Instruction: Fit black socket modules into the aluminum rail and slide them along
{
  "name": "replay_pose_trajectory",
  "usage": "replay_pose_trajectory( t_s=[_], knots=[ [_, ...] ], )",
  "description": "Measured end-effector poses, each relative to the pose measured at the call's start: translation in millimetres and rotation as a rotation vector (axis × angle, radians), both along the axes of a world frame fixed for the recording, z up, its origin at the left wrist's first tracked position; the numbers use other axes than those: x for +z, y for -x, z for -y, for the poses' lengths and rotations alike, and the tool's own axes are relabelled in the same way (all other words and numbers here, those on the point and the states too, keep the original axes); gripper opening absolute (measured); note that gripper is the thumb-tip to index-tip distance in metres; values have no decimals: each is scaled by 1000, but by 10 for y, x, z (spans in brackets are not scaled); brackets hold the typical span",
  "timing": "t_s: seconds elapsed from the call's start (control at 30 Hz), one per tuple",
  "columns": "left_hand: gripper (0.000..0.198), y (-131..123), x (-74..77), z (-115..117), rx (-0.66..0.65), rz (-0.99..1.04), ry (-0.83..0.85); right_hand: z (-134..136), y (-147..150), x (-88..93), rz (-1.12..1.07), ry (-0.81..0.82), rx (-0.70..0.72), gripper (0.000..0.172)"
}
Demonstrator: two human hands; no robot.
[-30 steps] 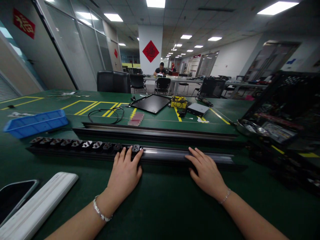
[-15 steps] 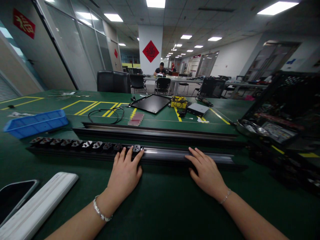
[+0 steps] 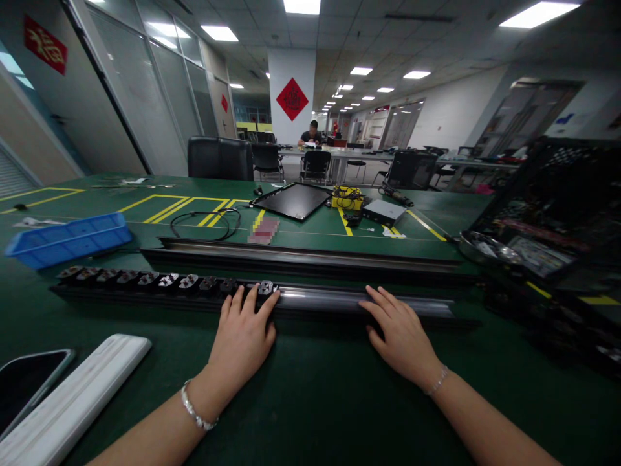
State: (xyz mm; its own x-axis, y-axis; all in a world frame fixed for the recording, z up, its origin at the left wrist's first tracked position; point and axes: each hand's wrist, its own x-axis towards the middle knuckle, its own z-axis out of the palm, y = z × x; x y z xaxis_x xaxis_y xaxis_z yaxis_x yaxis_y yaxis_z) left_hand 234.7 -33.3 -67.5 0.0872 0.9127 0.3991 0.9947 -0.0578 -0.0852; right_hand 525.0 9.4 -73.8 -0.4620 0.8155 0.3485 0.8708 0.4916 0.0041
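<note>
A long black channel [image 3: 320, 298] lies across the green table, with a row of several small socket-like modules [image 3: 148, 278] in its left part. My left hand [image 3: 244, 330] rests with spread fingers on the channel's near edge, its fingertips beside the rightmost module [image 3: 266, 287]. Farther right, my right hand [image 3: 400, 333] touches the same channel, fingers apart and holding nothing. A second black channel [image 3: 310, 254] lies parallel just behind.
At left are a blue bin [image 3: 70, 239], a white bar [image 3: 80, 395] and a phone [image 3: 29, 385]. Behind lie a black panel [image 3: 295, 200], a yellow box [image 3: 347, 198] and a grey box [image 3: 383, 211]. A metal bowl [image 3: 490, 249] stands right. A person [image 3: 310, 134] sits far back.
</note>
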Motion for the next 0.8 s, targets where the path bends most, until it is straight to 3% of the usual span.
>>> replay_pose_trajectory(
  t_s=[0.8],
  knots=[
    [47, 0, -26, 11, 8, 45, 8, 0, -3, -3, 15, -1, -6, 40]
  ],
)
